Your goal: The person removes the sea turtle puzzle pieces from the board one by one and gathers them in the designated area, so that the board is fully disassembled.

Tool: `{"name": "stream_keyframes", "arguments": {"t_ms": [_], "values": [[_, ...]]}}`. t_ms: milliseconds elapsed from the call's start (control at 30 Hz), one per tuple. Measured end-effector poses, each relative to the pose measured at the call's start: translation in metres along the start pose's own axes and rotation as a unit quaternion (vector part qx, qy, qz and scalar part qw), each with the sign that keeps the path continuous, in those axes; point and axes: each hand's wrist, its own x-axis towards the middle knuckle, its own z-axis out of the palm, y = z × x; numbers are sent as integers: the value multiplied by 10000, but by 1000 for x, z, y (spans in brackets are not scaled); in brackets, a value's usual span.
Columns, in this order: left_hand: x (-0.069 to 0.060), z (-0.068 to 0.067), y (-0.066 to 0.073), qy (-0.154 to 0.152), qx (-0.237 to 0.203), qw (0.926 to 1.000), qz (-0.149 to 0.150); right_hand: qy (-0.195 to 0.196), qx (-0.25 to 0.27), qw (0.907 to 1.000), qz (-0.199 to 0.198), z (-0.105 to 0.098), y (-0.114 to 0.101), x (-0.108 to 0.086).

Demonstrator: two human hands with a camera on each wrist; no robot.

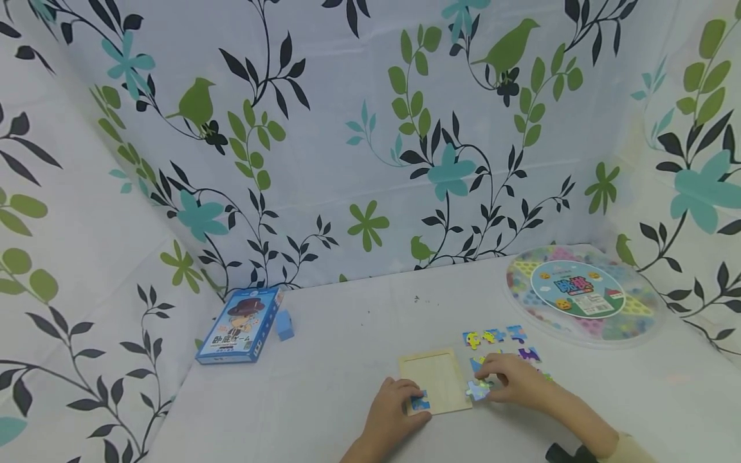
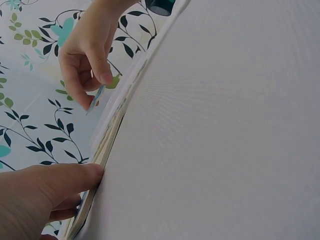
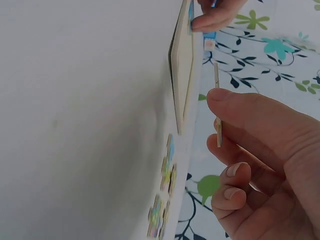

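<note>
A shallow wooden puzzle tray (image 1: 435,376) lies on the white table, with one blue puzzle piece (image 1: 420,401) in its lower left corner. My left hand (image 1: 395,409) holds the tray by that corner, its thumb against the near edge and its fingertips beside the piece. Between thumb and fingers, my right hand (image 1: 517,381) pinches a light-blue jigsaw piece (image 1: 478,390) just right of the tray. In the right wrist view this piece (image 3: 218,135) appears edge-on, raised off the table. Several loose pieces (image 1: 494,335) lie behind my right hand, which partly covers them.
A blue card-game box (image 1: 240,325) lies at the left, with a small blue block (image 1: 285,325) beside it. At the back right is a round clear case (image 1: 642,302) of colourful contents. A dark object (image 1: 570,453) sits by the right forearm. Patterned cloth hangs behind the table.
</note>
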Motion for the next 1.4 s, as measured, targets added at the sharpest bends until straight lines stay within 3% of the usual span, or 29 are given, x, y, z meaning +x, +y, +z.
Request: {"name": "stream_keyframes", "arguments": {"t_ms": [267,733,1400], "values": [[0,-1,2,-88,134,9997,-181,41,-278,9992,272,-15,10,-19],[0,-2,3,8,269,9995,-138,-21,-266,9977,631,-21,31,-40],[-1,-1,4,-186,125,9989,-418,-263,-330,9951,899,-23,31,-39]]}}
